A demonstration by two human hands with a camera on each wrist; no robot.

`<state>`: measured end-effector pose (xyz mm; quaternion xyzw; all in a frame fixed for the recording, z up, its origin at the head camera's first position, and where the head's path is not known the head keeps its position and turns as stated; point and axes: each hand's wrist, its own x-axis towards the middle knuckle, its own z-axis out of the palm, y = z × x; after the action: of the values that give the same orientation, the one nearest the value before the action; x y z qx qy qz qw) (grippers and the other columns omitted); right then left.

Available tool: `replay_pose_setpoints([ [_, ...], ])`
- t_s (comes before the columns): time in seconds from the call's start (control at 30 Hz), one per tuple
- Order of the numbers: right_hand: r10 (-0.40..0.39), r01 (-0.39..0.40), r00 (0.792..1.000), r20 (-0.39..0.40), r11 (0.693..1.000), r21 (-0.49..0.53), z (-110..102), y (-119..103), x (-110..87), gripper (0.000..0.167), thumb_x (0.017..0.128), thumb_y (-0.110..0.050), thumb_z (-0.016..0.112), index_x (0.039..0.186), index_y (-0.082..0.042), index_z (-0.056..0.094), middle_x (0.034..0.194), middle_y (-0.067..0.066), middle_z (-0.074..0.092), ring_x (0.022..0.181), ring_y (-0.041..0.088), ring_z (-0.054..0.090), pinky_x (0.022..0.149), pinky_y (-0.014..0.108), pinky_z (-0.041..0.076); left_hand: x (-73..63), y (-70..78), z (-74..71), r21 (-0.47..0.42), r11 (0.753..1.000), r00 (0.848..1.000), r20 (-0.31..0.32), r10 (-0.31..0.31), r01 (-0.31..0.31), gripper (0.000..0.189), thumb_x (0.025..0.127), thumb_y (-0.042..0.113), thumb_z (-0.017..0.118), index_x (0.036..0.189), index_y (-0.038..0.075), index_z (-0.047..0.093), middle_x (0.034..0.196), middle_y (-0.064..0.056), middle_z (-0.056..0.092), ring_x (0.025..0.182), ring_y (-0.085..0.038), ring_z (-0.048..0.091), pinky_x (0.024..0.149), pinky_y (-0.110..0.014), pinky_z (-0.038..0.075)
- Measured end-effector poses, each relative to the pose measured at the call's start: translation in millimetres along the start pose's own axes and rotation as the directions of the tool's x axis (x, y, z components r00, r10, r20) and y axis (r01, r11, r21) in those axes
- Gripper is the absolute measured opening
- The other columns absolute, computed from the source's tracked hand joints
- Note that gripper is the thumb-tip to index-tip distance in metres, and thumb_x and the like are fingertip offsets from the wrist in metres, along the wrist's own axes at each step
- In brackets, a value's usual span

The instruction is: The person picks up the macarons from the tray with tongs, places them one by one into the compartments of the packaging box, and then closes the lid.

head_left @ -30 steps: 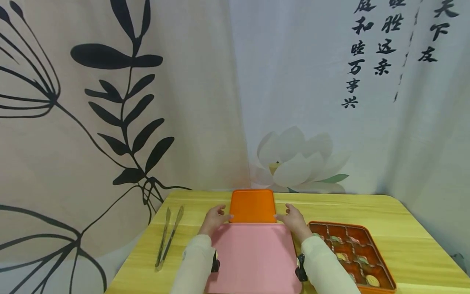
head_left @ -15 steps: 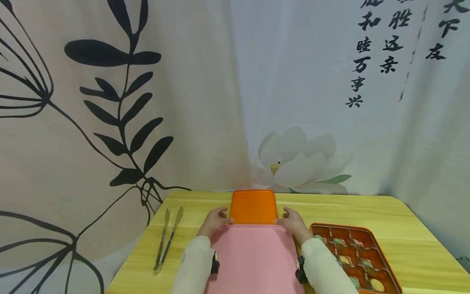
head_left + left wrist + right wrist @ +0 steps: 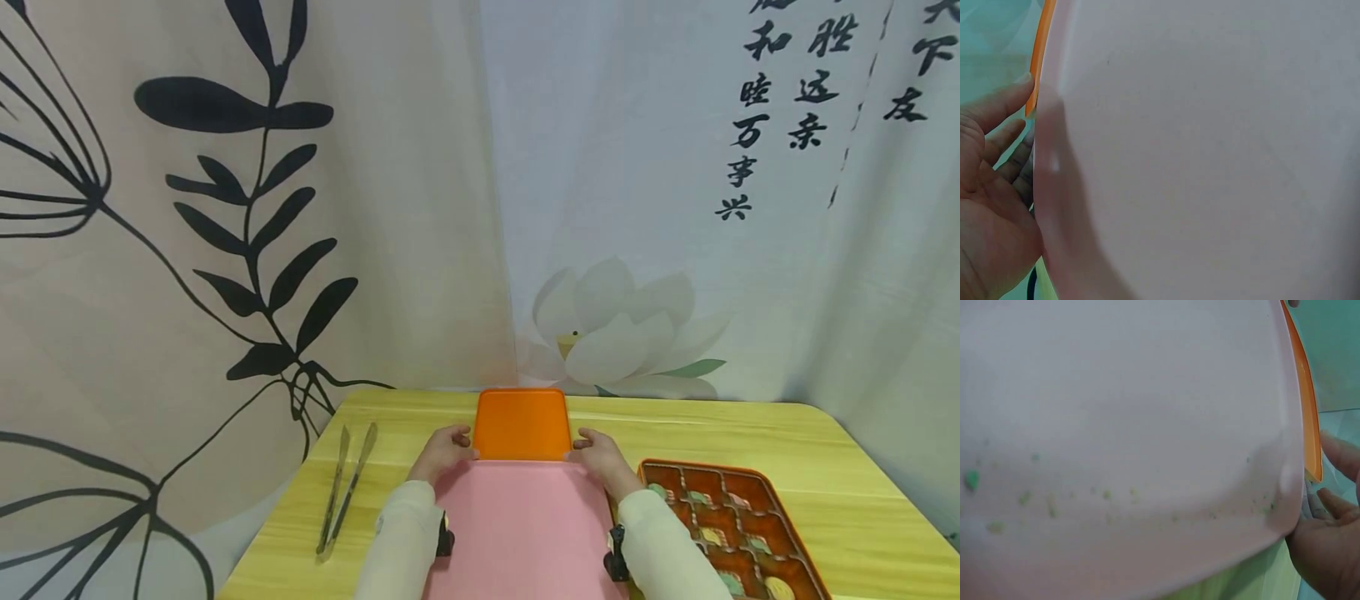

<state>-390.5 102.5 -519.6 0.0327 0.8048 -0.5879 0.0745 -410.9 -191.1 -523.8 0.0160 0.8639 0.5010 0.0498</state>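
Observation:
A flat orange tray [image 3: 522, 425] lies at the far side of the table, directly beyond the larger pink tray [image 3: 525, 533]. At its near left corner is my left hand [image 3: 444, 452]; the thumb [image 3: 1013, 100] touches the orange rim in the left wrist view, while the other fingers extend loosely beside the pink tray. My right hand [image 3: 602, 458] mirrors this at the near right corner, with its thumb [image 3: 1340, 453] against or very close to the orange rim. Green crumbs [image 3: 971, 480] lie scattered on the pink tray in the right wrist view.
Metal tongs [image 3: 345, 496] lie on the yellow wood-grain table [image 3: 420, 408] at the left. To the right stands a brown compartment tray [image 3: 757, 503] with an orange rim, holding small green, pink and yellow pieces. A printed curtain [image 3: 405, 208] hangs behind the table.
The whole view shifts slightly as the head moves. Both hands keep their places at the orange tray's near corners, and no thing has plainly been moved.

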Motion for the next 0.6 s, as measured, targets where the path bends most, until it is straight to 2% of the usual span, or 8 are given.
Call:
replay_pose_setpoints([
  [0.43, 0.018, -0.018, 1.000, 0.013, 0.999, 0.029, 4.3, -0.5, 3.2, 0.065, 0.090, 0.003, 0.064, 0.147, 0.013, 0.032, 0.135, 0.034, 0.048, 0.122, 0.045, 0.049, 0.103, 0.054, 0.039, 3.9, -3.4, 4.3, 0.008, 1.000, 1.000, 0.001, -0.016, 0.016, 0.049, 0.085, -0.001, 0.074, 0.129, -0.011, 0.057, 0.114, -0.019, 0.066, 0.106, -0.031, 0.060, 0.097, -0.046, 0.047],
  [0.6, 0.047, -0.048, 0.999, 0.013, 0.998, 0.030, 4.4, -2.0, 5.9, 0.064, 0.091, 0.002, 0.063, 0.147, 0.010, 0.034, 0.136, 0.032, 0.049, 0.122, 0.044, 0.050, 0.104, 0.054, 0.039, 1.6, 1.9, 2.0, -0.047, 0.998, 0.999, 0.009, -0.030, 0.031, 0.051, 0.087, 0.000, 0.072, 0.132, -0.013, 0.053, 0.121, -0.023, 0.062, 0.112, -0.034, 0.059, 0.097, -0.046, 0.047],
])
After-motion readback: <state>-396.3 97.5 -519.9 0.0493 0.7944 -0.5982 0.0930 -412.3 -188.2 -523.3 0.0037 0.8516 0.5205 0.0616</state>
